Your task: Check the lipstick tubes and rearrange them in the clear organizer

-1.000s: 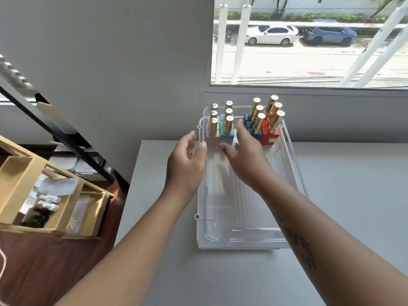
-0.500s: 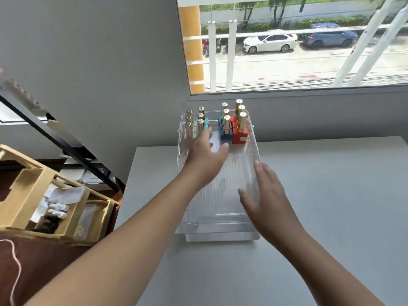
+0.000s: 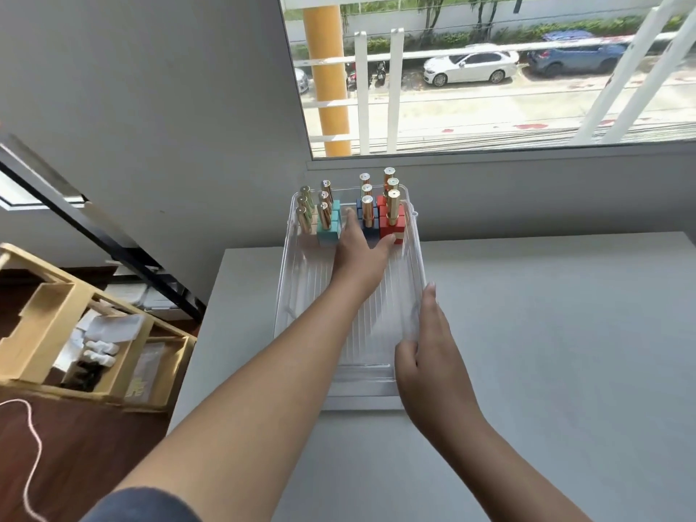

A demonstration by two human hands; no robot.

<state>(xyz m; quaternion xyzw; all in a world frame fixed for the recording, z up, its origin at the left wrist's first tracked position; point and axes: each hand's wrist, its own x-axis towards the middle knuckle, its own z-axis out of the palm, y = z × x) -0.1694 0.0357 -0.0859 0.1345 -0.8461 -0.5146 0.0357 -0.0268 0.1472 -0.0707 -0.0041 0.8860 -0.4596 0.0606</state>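
A clear organizer [image 3: 285, 284] lies lengthwise on the white table [image 3: 546, 352]. Gold-capped lipstick tubes stand upright at its far end in four short rows: pale bases [image 3: 304, 218], teal bases [image 3: 327, 224], blue bases [image 3: 367, 211] and red bases [image 3: 391, 218]. My left hand [image 3: 359, 258] reaches into the organizer with fingers spread; the index finger lies between the teal and blue rows and the thumb touches the front red base. My right hand [image 3: 429, 356] holds the organizer's right wall near the front, thumb inside and fingers along the outside.
The table's left edge runs close beside the organizer. Below it to the left, a wooden rack [image 3: 49, 322] holds small items on a dark wood floor. A grey wall and a window [image 3: 489, 69] stand right behind the tubes. Bare tabletop stretches to the right.
My right hand has drawn back from the tubes to the organizer's right wall. My left hand has reached forward into the organizer up to the tubes. The view has shifted left.
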